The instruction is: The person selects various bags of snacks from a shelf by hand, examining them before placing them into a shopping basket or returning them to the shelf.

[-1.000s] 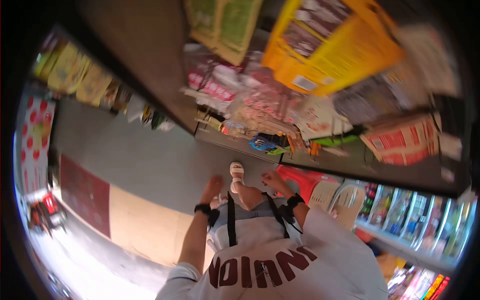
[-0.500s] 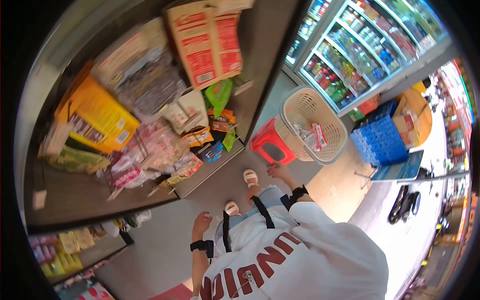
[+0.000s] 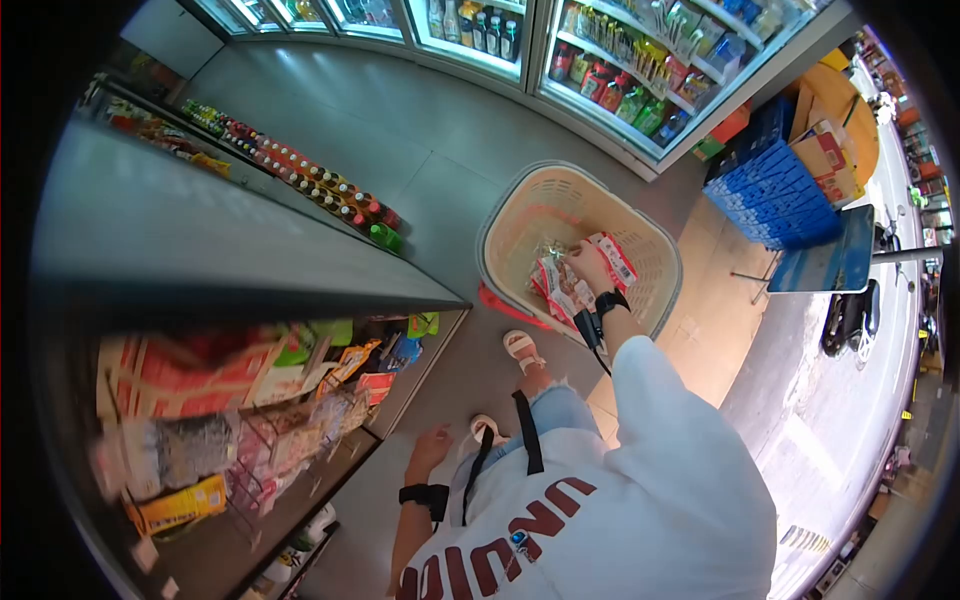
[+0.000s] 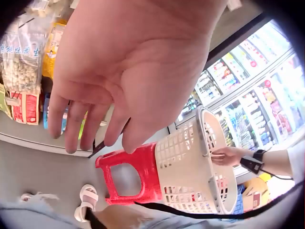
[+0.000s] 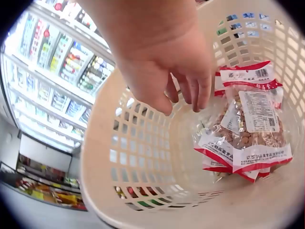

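A beige plastic shopping basket (image 3: 495, 215) rests on a red stool (image 4: 148, 167). Inside lie several clear packets of brown snack pieces (image 5: 257, 131) with red and white ends. My right hand (image 3: 590, 265) reaches down into the basket, close to the packets. In the right wrist view its fingers point down, loosely bent, beside the packets with nothing held. My left hand (image 4: 128, 71) hangs low by the leg, its fingers loosely extended and holding nothing, near the snack shelf.
A snack shelf (image 3: 330, 490) with hanging bags stands at the left. Lit drink fridges (image 3: 640, 60) line the far side. A row of bottles (image 3: 320, 185) runs along the floor at the left. Blue crates (image 3: 770, 190) and a small folding table (image 3: 825, 260) stand at the right.
I have turned from the shelves toward the basket, which now sits in front of me. My right hand has moved forward into it, while the left hand stays low and empty.
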The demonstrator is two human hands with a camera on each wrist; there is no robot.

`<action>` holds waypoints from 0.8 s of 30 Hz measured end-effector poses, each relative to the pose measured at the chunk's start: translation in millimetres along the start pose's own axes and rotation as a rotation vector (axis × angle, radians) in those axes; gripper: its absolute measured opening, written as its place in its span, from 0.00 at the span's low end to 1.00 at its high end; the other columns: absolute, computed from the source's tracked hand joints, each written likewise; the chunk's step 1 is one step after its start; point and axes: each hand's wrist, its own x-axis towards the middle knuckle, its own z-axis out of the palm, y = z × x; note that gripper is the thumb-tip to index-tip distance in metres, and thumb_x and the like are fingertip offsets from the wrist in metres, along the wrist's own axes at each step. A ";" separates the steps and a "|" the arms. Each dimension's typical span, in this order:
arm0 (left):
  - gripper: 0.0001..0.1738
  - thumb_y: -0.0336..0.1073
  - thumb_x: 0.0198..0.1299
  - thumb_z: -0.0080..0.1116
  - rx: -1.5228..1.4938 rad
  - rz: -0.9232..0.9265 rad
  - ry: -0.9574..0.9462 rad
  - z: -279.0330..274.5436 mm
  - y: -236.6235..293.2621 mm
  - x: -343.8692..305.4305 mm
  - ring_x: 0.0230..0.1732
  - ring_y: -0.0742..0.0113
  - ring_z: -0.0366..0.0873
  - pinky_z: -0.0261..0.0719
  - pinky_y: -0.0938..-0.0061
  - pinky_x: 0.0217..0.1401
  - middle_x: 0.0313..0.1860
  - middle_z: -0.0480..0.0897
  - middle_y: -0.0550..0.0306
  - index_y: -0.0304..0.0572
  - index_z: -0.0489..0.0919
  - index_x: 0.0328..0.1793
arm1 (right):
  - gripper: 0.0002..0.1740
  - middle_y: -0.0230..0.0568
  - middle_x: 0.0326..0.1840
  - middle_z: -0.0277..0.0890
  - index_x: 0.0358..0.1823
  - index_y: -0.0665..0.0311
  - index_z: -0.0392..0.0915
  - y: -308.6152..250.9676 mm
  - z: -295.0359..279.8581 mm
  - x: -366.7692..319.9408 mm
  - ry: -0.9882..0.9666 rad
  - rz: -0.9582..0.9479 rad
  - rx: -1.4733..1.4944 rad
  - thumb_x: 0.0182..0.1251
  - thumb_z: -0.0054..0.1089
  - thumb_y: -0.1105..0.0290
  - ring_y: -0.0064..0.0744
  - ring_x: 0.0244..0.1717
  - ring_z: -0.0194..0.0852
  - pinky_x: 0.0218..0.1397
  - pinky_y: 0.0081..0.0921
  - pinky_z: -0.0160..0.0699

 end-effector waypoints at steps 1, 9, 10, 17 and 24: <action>0.18 0.39 0.48 0.52 0.017 0.036 0.012 -3.0 15.7 7.9 0.38 0.57 0.76 0.72 0.70 0.41 0.35 0.78 0.47 0.41 0.73 0.46 | 0.23 0.50 0.35 0.74 0.45 0.70 0.69 10.7 13.8 20.9 -0.016 0.014 0.006 0.44 0.56 0.68 0.38 0.34 0.74 0.37 0.27 0.72; 0.22 0.35 0.52 0.50 -0.097 -0.189 0.083 0.5 53.7 22.0 0.35 0.57 0.77 0.73 0.71 0.38 0.34 0.78 0.48 0.44 0.64 0.54 | 0.31 0.60 0.50 0.62 0.48 0.67 0.63 75.6 105.3 112.8 -0.100 -0.154 -0.300 0.37 0.59 0.68 0.55 0.51 0.60 0.51 0.37 0.64; 0.23 0.35 0.52 0.50 -0.097 -0.231 0.069 3.4 48.5 18.5 0.35 0.57 0.77 0.73 0.71 0.37 0.34 0.77 0.48 0.45 0.62 0.56 | 0.32 0.59 0.49 0.63 0.48 0.67 0.63 89.2 105.9 121.6 -0.125 -0.090 -0.235 0.36 0.60 0.67 0.55 0.50 0.61 0.51 0.38 0.64; 0.23 0.36 0.52 0.51 -0.068 -0.346 0.041 21.5 27.2 1.5 0.35 0.59 0.77 0.74 0.70 0.37 0.33 0.77 0.46 0.45 0.62 0.55 | 0.30 0.54 0.46 0.67 0.43 0.66 0.70 58.1 77.3 117.1 -0.152 0.093 -0.458 0.34 0.63 0.61 0.50 0.48 0.65 0.48 0.39 0.64; 0.22 0.35 0.53 0.51 -0.174 -0.331 0.067 28.0 20.0 7.5 0.34 0.61 0.77 0.73 0.73 0.37 0.33 0.77 0.48 0.45 0.64 0.55 | 0.14 0.45 0.35 0.74 0.29 0.62 0.78 65.9 104.0 117.2 0.120 -0.078 -0.719 0.44 0.53 0.61 0.43 0.42 0.70 0.42 0.37 0.63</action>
